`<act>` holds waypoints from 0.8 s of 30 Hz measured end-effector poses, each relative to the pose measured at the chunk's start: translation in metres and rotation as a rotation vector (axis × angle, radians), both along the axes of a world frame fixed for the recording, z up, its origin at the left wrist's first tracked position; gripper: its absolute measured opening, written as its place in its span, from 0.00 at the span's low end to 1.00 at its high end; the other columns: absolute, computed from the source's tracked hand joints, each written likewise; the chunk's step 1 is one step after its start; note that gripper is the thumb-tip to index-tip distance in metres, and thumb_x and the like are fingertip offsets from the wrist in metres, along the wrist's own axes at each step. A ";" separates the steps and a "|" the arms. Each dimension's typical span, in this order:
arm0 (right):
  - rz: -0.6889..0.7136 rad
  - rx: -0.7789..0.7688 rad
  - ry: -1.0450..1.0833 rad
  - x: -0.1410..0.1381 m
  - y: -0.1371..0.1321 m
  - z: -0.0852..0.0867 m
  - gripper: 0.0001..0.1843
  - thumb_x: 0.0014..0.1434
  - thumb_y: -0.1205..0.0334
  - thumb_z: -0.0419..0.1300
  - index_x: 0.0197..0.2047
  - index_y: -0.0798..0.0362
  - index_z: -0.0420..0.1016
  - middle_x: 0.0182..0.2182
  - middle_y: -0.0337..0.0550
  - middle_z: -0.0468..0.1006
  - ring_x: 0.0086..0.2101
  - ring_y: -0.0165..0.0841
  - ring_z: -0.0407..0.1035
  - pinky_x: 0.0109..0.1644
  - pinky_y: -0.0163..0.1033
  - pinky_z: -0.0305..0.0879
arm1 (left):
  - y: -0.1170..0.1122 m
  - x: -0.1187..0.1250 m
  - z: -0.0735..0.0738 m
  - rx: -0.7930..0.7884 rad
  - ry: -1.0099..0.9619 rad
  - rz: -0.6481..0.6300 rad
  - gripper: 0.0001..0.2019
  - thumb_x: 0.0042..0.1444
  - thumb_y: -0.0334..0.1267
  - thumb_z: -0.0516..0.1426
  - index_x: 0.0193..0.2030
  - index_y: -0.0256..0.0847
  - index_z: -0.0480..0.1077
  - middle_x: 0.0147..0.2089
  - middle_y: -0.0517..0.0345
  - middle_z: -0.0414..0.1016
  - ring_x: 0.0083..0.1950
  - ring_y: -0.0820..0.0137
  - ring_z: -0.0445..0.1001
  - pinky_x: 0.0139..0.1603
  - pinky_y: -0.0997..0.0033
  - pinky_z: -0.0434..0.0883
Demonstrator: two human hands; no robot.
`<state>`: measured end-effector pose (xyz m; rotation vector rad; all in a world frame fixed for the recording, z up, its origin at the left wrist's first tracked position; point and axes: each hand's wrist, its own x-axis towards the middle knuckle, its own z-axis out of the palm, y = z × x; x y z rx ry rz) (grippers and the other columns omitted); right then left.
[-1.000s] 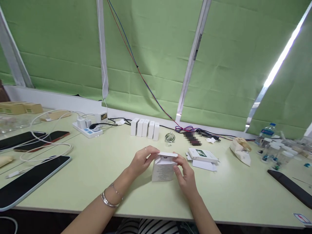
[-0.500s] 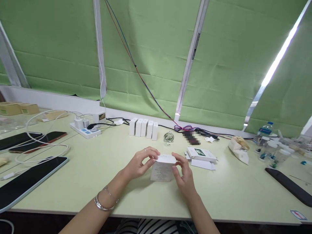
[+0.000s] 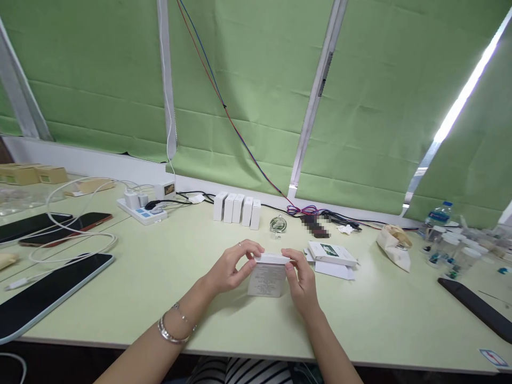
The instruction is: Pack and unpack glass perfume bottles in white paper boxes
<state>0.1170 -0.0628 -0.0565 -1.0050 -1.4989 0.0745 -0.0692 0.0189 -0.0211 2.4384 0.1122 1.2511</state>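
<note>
A small white box (image 3: 267,279) with rows of fine print on its near face stands upright on the pale table in front of me. My left hand (image 3: 236,266) pinches its upper left corner between thumb and fingers. At the upper right corner, my right hand (image 3: 300,280) grips it the same way, thumb on the printed face. The top edge of the box looks folded down flat. To the right lies a flat white box (image 3: 333,253) with a green picture, resting on an opened white carton (image 3: 334,270). A round clear-and-green object (image 3: 277,226) sits behind my hands.
Several white boxes (image 3: 237,209) stand in a row at the back. A power strip (image 3: 143,213) with chargers and cables is at left, near phones (image 3: 56,293). On the right are a cloth pouch (image 3: 394,248), clear jars (image 3: 448,248), a water bottle (image 3: 439,214) and a dark phone (image 3: 476,309).
The white flap on top of the box has gone down and now lies level between my hands. My right fingers have closed in on the box's corner. The view has shifted slightly.
</note>
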 end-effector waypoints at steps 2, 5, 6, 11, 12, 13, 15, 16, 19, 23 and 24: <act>0.006 0.009 -0.001 0.000 0.000 -0.001 0.10 0.63 0.62 0.47 0.46 0.49 0.66 0.42 0.44 0.71 0.45 0.34 0.65 0.42 0.37 0.64 | -0.001 0.000 0.001 0.005 0.002 0.002 0.05 0.60 0.33 0.47 0.41 0.40 0.62 0.42 0.49 0.71 0.44 0.68 0.70 0.41 0.68 0.69; 0.023 0.020 -0.003 0.001 0.000 -0.001 0.10 0.63 0.63 0.48 0.45 0.48 0.66 0.42 0.44 0.71 0.46 0.34 0.65 0.42 0.37 0.64 | -0.002 0.000 0.001 -0.002 0.011 0.004 0.06 0.60 0.34 0.47 0.41 0.40 0.62 0.41 0.49 0.71 0.44 0.67 0.70 0.41 0.68 0.69; 0.027 0.021 -0.002 0.001 0.000 -0.001 0.09 0.63 0.63 0.48 0.44 0.48 0.67 0.42 0.44 0.71 0.46 0.34 0.65 0.42 0.37 0.63 | -0.002 0.000 0.001 -0.005 0.014 0.006 0.06 0.60 0.34 0.47 0.40 0.39 0.63 0.41 0.49 0.71 0.43 0.67 0.70 0.41 0.67 0.69; 0.036 0.010 0.006 0.001 -0.001 0.000 0.09 0.63 0.64 0.48 0.44 0.48 0.67 0.43 0.44 0.71 0.47 0.34 0.64 0.43 0.37 0.63 | -0.001 0.000 0.000 -0.010 0.015 0.014 0.06 0.60 0.34 0.47 0.40 0.39 0.63 0.41 0.48 0.71 0.43 0.67 0.70 0.41 0.67 0.69; 0.038 0.007 0.006 0.001 -0.001 0.000 0.09 0.63 0.64 0.48 0.44 0.48 0.67 0.43 0.44 0.71 0.47 0.34 0.64 0.43 0.37 0.63 | 0.000 0.000 0.000 -0.006 0.013 0.010 0.05 0.59 0.33 0.47 0.40 0.39 0.62 0.41 0.49 0.71 0.43 0.67 0.70 0.41 0.67 0.69; 0.040 0.005 0.007 0.002 -0.001 0.000 0.09 0.63 0.64 0.48 0.43 0.48 0.67 0.43 0.44 0.71 0.47 0.34 0.64 0.43 0.37 0.63 | 0.000 0.000 0.000 -0.001 0.011 0.006 0.05 0.59 0.33 0.47 0.40 0.40 0.62 0.41 0.49 0.71 0.43 0.68 0.70 0.41 0.68 0.69; 0.042 0.004 0.009 0.002 -0.001 -0.001 0.09 0.62 0.64 0.49 0.42 0.49 0.68 0.43 0.44 0.71 0.47 0.34 0.65 0.43 0.37 0.63 | 0.000 0.000 -0.001 0.009 0.010 0.001 0.06 0.59 0.31 0.47 0.40 0.40 0.62 0.42 0.49 0.71 0.43 0.68 0.69 0.41 0.68 0.69; 0.041 0.006 0.009 0.002 -0.001 -0.001 0.08 0.62 0.64 0.49 0.42 0.49 0.68 0.44 0.45 0.71 0.46 0.34 0.65 0.43 0.37 0.63 | 0.000 0.000 -0.001 0.011 0.011 0.001 0.06 0.59 0.31 0.47 0.40 0.40 0.62 0.42 0.49 0.70 0.43 0.68 0.69 0.40 0.69 0.68; 0.033 0.011 0.003 0.002 -0.001 -0.001 0.08 0.62 0.64 0.49 0.42 0.49 0.68 0.44 0.45 0.71 0.46 0.34 0.65 0.43 0.37 0.63 | 0.000 0.000 -0.001 0.009 0.014 0.007 0.06 0.59 0.31 0.47 0.40 0.40 0.62 0.42 0.49 0.70 0.43 0.68 0.70 0.40 0.68 0.69; 0.013 0.015 -0.007 0.001 -0.002 0.000 0.08 0.62 0.64 0.48 0.42 0.49 0.67 0.43 0.45 0.71 0.46 0.34 0.65 0.42 0.38 0.64 | 0.001 0.000 -0.002 -0.012 0.012 0.001 0.06 0.60 0.33 0.46 0.40 0.39 0.63 0.42 0.49 0.71 0.43 0.68 0.70 0.41 0.68 0.69; 0.008 0.015 -0.008 0.001 -0.002 0.000 0.08 0.63 0.63 0.48 0.42 0.49 0.67 0.43 0.46 0.71 0.46 0.34 0.65 0.42 0.38 0.64 | 0.001 0.001 -0.003 -0.027 0.005 0.007 0.07 0.60 0.34 0.46 0.40 0.39 0.63 0.42 0.49 0.71 0.43 0.67 0.70 0.41 0.68 0.69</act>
